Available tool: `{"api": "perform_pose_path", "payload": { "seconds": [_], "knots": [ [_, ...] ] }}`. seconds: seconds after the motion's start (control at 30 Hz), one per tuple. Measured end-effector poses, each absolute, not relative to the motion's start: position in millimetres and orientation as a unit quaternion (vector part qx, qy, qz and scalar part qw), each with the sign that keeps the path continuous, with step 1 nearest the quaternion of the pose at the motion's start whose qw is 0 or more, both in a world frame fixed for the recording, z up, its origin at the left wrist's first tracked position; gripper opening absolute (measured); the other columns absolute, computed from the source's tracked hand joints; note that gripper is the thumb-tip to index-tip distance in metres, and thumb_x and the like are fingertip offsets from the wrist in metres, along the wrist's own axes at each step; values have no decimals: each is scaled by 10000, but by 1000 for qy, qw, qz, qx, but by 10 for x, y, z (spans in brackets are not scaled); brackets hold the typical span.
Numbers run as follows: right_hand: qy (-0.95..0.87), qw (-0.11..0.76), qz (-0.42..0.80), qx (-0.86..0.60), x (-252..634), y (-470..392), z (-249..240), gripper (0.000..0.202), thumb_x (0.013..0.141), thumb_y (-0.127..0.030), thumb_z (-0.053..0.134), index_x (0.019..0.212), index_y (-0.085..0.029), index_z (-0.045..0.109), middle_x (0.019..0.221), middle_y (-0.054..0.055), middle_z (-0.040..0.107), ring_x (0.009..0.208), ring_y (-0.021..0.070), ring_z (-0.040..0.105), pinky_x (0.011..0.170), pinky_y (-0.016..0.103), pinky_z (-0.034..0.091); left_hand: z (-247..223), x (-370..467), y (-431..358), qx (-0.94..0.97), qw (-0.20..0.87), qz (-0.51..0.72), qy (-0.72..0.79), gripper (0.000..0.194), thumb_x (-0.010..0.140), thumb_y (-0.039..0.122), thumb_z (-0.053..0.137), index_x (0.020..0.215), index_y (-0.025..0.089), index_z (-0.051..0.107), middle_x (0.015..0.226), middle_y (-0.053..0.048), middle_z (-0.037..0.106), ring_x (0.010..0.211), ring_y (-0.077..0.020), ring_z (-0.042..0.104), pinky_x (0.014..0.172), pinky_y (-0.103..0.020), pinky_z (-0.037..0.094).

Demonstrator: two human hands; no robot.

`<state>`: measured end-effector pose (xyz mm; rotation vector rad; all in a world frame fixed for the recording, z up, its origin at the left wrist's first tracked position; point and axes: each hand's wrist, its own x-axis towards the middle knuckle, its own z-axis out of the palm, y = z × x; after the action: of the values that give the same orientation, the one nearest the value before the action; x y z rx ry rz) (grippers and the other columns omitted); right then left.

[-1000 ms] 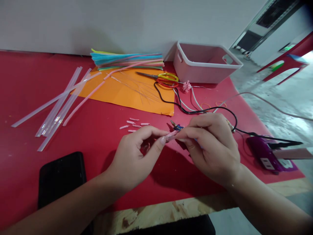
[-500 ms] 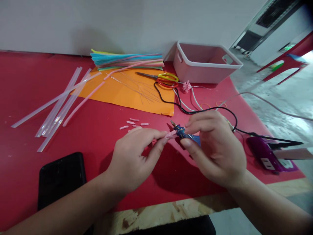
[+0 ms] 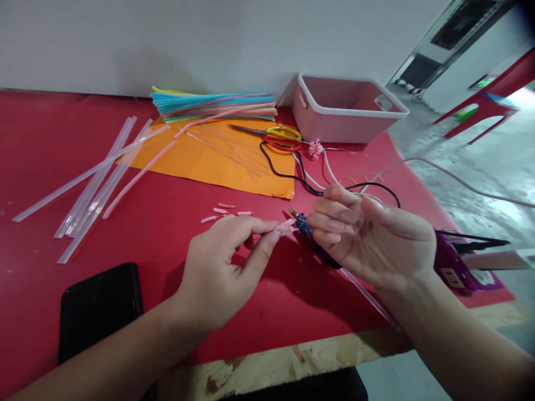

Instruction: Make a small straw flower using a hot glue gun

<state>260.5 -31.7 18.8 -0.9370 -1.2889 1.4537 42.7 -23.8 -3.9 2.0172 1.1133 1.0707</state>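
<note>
My left hand (image 3: 225,267) is closed in a pinch around a small cluster of fuzzy pink pipe-cleaner pieces (image 3: 286,226). Just beyond it lies a blue hot glue gun (image 3: 307,233) with a metal tip, and a clear glue stick (image 3: 370,298) sticks out of its back end. Palm turned up, my right hand (image 3: 376,239) is above the glue gun and hides part of it. Its fingers are loosely bent and apart, with nothing visible in them. Several short pink pipe-cleaner pieces (image 3: 220,210) lie behind my left hand.
Clear glue sticks (image 3: 92,184) and a black phone (image 3: 100,312) lie at left. Behind are pipe cleaners (image 3: 213,104), an orange sheet (image 3: 200,161), scissors (image 3: 284,136), a pink flower-like piece (image 3: 315,148) and a pink basket (image 3: 334,125). Cables run toward a purple power strip (image 3: 451,267) at right.
My right hand has turned palm up and moved off to the right, showing more of the glue gun and its glue stick. My left hand keeps its pinch on the pink pieces.
</note>
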Motion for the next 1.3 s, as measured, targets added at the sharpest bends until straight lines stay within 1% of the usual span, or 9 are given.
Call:
{"api": "perform_pose_path", "payload": {
  "seconds": [0.07, 0.17, 0.27, 0.53, 0.7, 0.83, 1.07, 1.2, 1.3],
  "knots": [
    [-519, 473, 598, -387, 2582, -315, 205, 127, 932, -303, 405, 807, -284, 411, 658, -32, 227, 564, 186, 308, 514, 327, 403, -40, 423, -238, 759, 299, 398, 419, 114, 910, 237, 684, 1008, 215, 739, 914, -4, 774, 768, -125, 665, 694, -241, 514],
    [-499, 478, 602, -400, 2549, -303, 224, 235, 828, -201, 478, 751, -277, 269, 659, -47, 144, 534, 169, 193, 474, 303, 322, -35, 421, -238, 760, 300, 395, 421, 116, 908, 234, 689, 1009, 208, 740, 918, -3, 774, 779, -121, 668, 719, -236, 520],
    [-476, 491, 606, -405, 2514, -301, 237, 307, 742, -157, 526, 750, -277, 244, 651, -59, 120, 520, 152, 153, 446, 287, 278, -33, 423, -240, 757, 303, 395, 422, 115, 908, 233, 690, 1009, 208, 738, 940, -5, 780, 825, -127, 688, 771, -241, 528],
    [-501, 481, 611, -381, 2535, -332, 261, 315, 809, -238, 564, 768, -277, 255, 649, -66, 144, 501, 134, 179, 408, 262, 275, -49, 412, -249, 731, 336, 409, 430, 107, 921, 254, 675, 1012, 231, 726, 978, -16, 782, 881, -157, 715, 784, -268, 555],
    [-536, 467, 596, -373, 2541, -331, 304, 257, 873, -227, 469, 768, -275, 239, 653, -58, 138, 495, 142, 200, 391, 258, 275, -60, 432, -242, 708, 366, 417, 437, 128, 928, 273, 676, 1046, 278, 726, 1007, 12, 781, 907, -146, 717, 767, -242, 565],
    [-537, 474, 590, -372, 2520, -336, 321, 211, 840, -166, 398, 764, -273, 233, 651, -54, 138, 488, 148, 221, 385, 257, 293, -58, 431, -246, 704, 370, 420, 438, 125, 919, 283, 690, 1038, 278, 729, 1026, 10, 784, 930, -157, 721, 778, -250, 580],
    [-447, 491, 653, -365, 2501, -339, 290, 258, 706, -35, 410, 778, -266, 320, 671, -44, 179, 544, 150, 261, 437, 248, 322, -54, 431, -252, 691, 387, 426, 436, 127, 920, 289, 692, 1036, 271, 740, 1057, -2, 788, 960, -172, 724, 807, -270, 593],
    [-418, 489, 672, -367, 2474, -370, 285, 261, 699, -35, 456, 768, -263, 349, 689, -41, 203, 554, 142, 305, 448, 239, 373, -75, 435, -248, 669, 416, 434, 436, 123, 919, 282, 696, 1030, 302, 743, 1084, 23, 786, 957, -155, 730, 772, -239, 585],
    [-358, 505, 707, -342, 2460, -411, 283, 234, 709, -37, 514, 756, -241, 411, 698, -44, 244, 578, 112, 364, 499, 196, 435, -94, 431, -249, 656, 424, 444, 439, 116, 908, 276, 712, 1014, 311, 742, 1074, 39, 789, 941, -144, 733, 747, -217, 575]
  ]
}}
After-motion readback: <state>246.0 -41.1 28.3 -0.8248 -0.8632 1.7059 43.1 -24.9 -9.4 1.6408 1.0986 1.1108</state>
